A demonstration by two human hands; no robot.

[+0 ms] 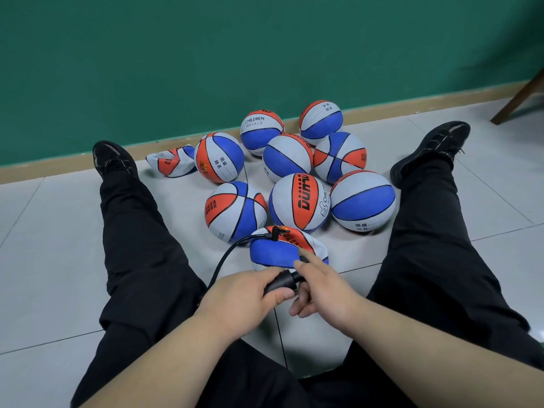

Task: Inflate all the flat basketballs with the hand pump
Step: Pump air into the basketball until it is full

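A flat red, white and blue basketball lies on the floor between my legs. A black hose runs from its valve back to the black hand pump. My left hand grips the pump's body. My right hand is at the pump's handle end, with some fingers curled round it and the index finger stretched toward the ball. A second, crumpled flat ball lies at the far left by the wall. Several round inflated balls sit grouped beyond.
I sit on a grey tiled floor with my black-trousered legs spread, shoes pointing to a green wall. A wooden chair leg stands at the far right.
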